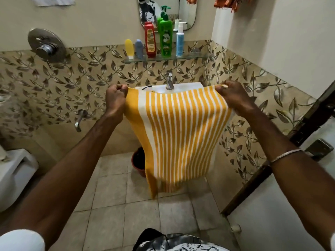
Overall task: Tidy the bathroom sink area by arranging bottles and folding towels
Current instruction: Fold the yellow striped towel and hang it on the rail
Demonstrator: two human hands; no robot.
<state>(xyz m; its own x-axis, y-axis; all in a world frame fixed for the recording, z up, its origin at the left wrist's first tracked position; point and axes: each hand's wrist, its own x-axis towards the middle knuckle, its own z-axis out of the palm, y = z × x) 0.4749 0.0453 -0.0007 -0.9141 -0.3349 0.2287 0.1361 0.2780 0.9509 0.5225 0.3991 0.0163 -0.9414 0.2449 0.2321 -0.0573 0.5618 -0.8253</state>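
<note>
A yellow and white striped towel (179,134) hangs spread out in front of the white sink (183,87) and hides most of it. My left hand (116,98) pinches the towel's top left corner. My right hand (232,96) pinches the top right corner. On the glass shelf (195,56) above the tap (169,80) stand a small yellow bottle (129,48), a small grey bottle (138,48), a red bottle (150,39), a green pump bottle (165,36) and a white and blue pump bottle (179,40), all upright in a row.
A mirror (168,11) hangs over the shelf. A red bucket (138,160) stands on the tiled floor under the sink. A toilet (12,176) is at the left, a shower mixer (46,46) and spout (79,120) on the left wall, a door (282,196) at the right.
</note>
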